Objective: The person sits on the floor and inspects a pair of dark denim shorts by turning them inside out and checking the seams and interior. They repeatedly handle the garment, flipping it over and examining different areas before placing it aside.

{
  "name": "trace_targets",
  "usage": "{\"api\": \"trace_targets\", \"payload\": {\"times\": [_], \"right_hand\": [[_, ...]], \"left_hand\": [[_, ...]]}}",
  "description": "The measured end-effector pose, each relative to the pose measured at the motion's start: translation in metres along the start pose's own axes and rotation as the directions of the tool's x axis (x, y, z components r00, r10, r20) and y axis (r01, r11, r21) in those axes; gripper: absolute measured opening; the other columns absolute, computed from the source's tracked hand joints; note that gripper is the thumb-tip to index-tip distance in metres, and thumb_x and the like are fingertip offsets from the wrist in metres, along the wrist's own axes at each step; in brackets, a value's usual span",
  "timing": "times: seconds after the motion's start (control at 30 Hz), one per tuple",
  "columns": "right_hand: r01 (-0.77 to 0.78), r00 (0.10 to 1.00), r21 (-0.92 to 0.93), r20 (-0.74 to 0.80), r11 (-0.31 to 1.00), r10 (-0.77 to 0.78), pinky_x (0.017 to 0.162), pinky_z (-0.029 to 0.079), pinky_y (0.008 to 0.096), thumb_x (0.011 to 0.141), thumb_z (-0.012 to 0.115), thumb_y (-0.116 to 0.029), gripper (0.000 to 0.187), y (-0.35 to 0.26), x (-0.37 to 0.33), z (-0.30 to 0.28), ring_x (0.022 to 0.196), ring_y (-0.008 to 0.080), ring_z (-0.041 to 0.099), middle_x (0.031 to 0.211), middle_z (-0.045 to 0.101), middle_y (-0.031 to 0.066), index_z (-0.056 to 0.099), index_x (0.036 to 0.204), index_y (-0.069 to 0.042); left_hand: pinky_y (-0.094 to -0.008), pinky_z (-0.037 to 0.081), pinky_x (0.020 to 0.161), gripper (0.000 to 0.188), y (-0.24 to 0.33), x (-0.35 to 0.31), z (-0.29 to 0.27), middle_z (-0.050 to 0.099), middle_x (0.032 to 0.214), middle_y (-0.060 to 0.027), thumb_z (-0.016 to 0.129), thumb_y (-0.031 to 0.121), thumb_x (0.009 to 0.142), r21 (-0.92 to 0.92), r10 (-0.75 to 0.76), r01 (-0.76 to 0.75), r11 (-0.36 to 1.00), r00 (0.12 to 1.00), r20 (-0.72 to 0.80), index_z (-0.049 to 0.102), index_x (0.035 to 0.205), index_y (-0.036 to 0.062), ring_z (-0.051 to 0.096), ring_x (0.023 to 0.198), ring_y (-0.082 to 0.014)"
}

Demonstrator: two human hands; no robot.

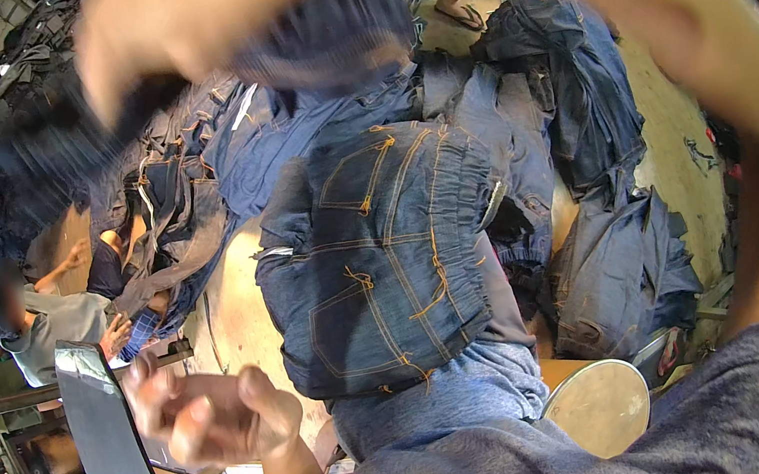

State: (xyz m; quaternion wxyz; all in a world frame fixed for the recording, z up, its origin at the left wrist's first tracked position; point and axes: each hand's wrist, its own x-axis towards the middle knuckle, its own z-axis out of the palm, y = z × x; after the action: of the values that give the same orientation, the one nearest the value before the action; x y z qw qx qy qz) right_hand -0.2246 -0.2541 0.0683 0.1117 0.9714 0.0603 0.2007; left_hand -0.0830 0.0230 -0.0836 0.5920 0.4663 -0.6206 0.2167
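My right arm arches across the top of the view, and my right hand (129,53) is smeared by motion at the upper left. Its fingers are too blurred to read. Beside and below it are blurred dark denim pieces (320,44); whether the hand holds one is unclear. My left hand (219,418) is raised at the lower left, fingers loosely bent and apart, with nothing in it. Across my lap lie dark blue denim pants (373,258) with a gathered elastic waistband, back pockets, orange stitching and loose orange threads.
A curved dark metal strip (119,456) stands left of my left hand. Jeans (566,82) are heaped ahead and to the right. A person (48,316) sits at the left among more garments. A round-topped container (601,409) is at my right side.
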Motion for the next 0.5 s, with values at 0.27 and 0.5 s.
{"api": "trace_targets", "payload": {"times": [0.27,0.5], "right_hand": [[-0.11,0.912,0.226,0.41,0.968,0.008,0.078,0.064,0.0424,0.102,0.066,-0.03,0.077,-0.257,-0.136,0.099,0.103,0.0311,0.069,0.147,0.062,0.0187,0.038,0.172,-0.042],[-0.64,0.742,0.371,0.525,0.673,0.417,0.096,0.063,0.0435,0.083,0.092,-0.043,0.089,-0.213,-0.177,0.067,0.119,0.034,0.07,0.147,0.06,0.0136,0.054,0.159,-0.017]], "left_hand": [[-0.0427,0.063,0.087,0.033,0.018,-0.013,0.025,0.076,0.101,-0.0101,0.095,0.014,0.086,0.043,-0.308,0.372,0.927,0.692,0.653,0.076,0.113,0.0057,0.075,0.092,-0.032],[-0.0491,0.053,0.11,0.079,0.006,-0.04,0.012,0.062,0.144,-0.0163,0.095,0.045,0.083,0.237,-0.338,0.453,0.859,0.157,0.928,0.064,0.144,0.0069,0.061,0.133,-0.037]]}}
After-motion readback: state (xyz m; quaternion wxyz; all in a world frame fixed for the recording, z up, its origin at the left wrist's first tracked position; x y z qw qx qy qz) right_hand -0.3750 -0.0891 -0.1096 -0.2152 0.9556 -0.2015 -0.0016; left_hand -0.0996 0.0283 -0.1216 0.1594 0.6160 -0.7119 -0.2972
